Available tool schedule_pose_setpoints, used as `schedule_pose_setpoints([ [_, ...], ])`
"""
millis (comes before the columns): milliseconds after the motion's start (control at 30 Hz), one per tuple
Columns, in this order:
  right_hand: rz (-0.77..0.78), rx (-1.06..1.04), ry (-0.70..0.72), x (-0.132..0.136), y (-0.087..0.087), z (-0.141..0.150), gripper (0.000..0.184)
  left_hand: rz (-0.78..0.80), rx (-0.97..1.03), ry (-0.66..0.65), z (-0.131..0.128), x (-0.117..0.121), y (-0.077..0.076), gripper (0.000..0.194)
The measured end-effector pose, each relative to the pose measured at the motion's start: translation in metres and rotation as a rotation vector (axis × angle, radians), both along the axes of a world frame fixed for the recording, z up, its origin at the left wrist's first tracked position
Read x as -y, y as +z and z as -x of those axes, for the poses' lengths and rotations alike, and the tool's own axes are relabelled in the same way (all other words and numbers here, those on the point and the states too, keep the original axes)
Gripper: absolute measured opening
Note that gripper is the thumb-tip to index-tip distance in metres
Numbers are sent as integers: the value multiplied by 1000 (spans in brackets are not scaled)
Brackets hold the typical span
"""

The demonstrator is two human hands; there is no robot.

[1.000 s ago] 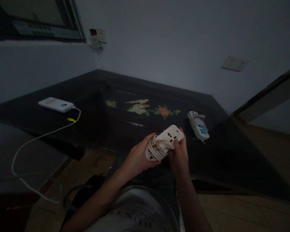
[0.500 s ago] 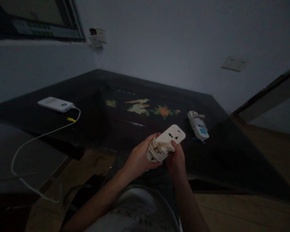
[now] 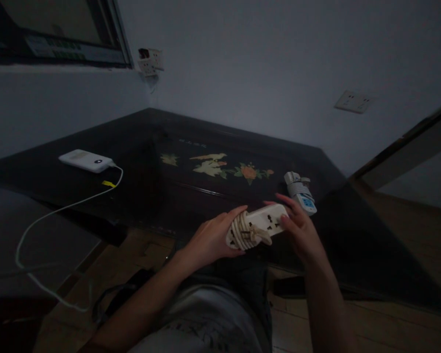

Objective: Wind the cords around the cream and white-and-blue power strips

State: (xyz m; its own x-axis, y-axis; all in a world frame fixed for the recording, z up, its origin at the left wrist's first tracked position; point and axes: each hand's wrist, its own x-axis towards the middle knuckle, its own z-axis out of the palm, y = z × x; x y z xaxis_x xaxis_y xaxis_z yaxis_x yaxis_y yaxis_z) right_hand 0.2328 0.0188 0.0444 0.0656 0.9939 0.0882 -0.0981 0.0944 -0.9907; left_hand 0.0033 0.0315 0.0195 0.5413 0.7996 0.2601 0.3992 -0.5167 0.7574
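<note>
A white power strip (image 3: 266, 219) is held above the near edge of the dark table, its cord (image 3: 240, 233) wound in several turns around its left end. My left hand (image 3: 220, 235) is closed around that wound end. At the strip's right end my right hand (image 3: 296, 220) grips it, thumb on the socket face and fingers behind the far side. The cord's loose end (image 3: 260, 235) lies across the strip's front. Beyond my right hand, a second white power strip (image 3: 306, 202) with blue sockets and a wrapped cord rests on the table.
The dark table (image 3: 139, 196) bears a painted bird and flowers. A white power bank-like device (image 3: 85, 161) lies at left, its white cable (image 3: 55, 212) hanging over the front edge. Near it is a yellow tag (image 3: 109, 184). Wall sockets (image 3: 353, 101) are at the back right.
My right hand has moved from the cord's loose end to the strip's right end. The strip has turned to lie more level. My left hand keeps its hold.
</note>
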Motion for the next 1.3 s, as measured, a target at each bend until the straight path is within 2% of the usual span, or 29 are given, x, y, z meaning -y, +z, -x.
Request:
schedule_pose_setpoints([
  [133,89,457,175,-2,11,-17,40,-62,-135,-78,6,-8,7,92],
  [233,74,514,222,0,9,-18,30,-152,-206,-112,6,-17,12,89],
  [300,80,485,186,3,4,-17,25,-200,-232,-138,6,-23,16,92],
  [367,89,453,124,7,-2,-17,24,-174,-205,-179,7,-27,19,95],
  [433,107,422,71,11,-8,-18,25,-59,-86,-213,11,-31,21,90],
  [500,134,371,17,14,-14,-19,27,86,121,-169,17,-34,19,76],
  [600,163,208,-52,18,-24,-18,31,271,485,96,21,-37,9,47],
  [667,180,80,-78,20,-30,-14,33,414,677,224,17,-37,-2,41],
  [767,193,-58,-106,20,-38,-4,33,623,887,149,4,-33,-16,48],
  [833,188,-127,-131,20,-40,3,33,681,983,103,-6,-29,-22,53],
  [967,179,-239,-204,18,-41,18,31,702,1034,171,-21,-19,-28,54],
  [1100,173,-347,-294,17,-45,34,31,712,1031,168,-29,-10,-34,55],
  [1233,136,-444,-353,17,-51,52,29,722,987,190,-36,-3,-38,74],
  [1300,96,-403,-386,18,-55,58,30,759,960,162,-40,2,-37,89],
])
